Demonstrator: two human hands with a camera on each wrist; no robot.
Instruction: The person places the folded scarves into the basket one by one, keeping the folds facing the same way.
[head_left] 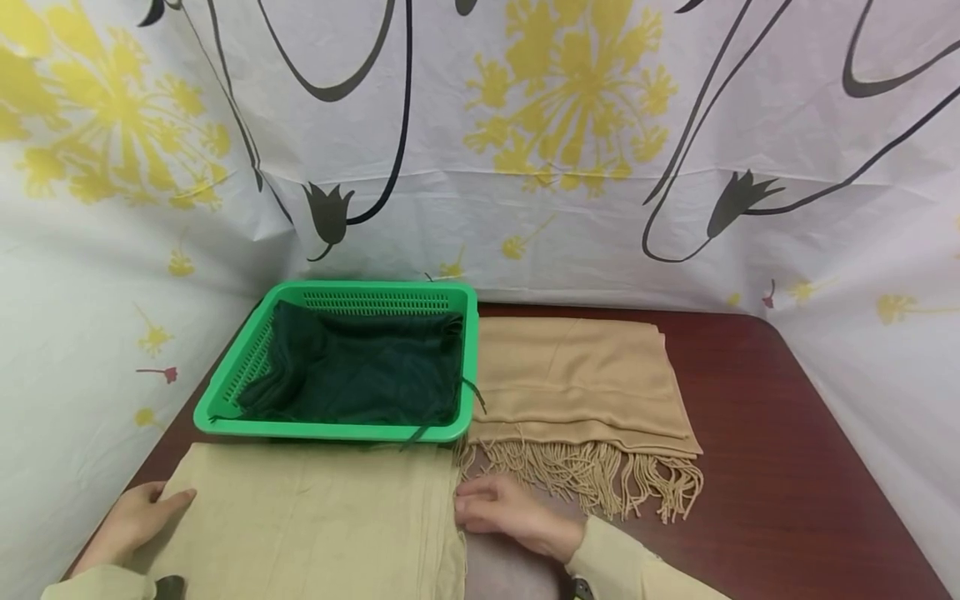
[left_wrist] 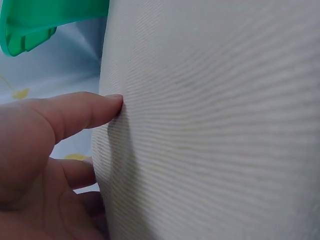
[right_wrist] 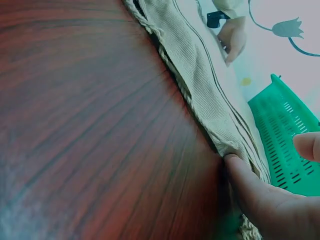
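Note:
A pale beige shawl (head_left: pixel 315 517), folded into a thick flat rectangle, lies at the front of the table. At its left edge is my left hand (head_left: pixel 146 517), the thumb (left_wrist: pixel 102 111) on the top face and the other fingers lower down, beyond the edge. My right hand (head_left: pixel 510 510) touches the layered right edge. In the right wrist view a finger (right_wrist: pixel 247 182) meets the lower layers, while the thumb (right_wrist: pixel 307 146) stands apart from the fabric. Twisted fringe strands run along that edge.
Just behind the beige shawl stands a green plastic basket (head_left: pixel 330 431) holding a folded dark green fringed cloth (head_left: pixel 375 367). Right of it lies a folded tan fringed shawl (head_left: pixel 577 375). The dark red wooden table (head_left: pixel 780 467) meets a patterned white curtain (head_left: pixel 570 242) at the back.

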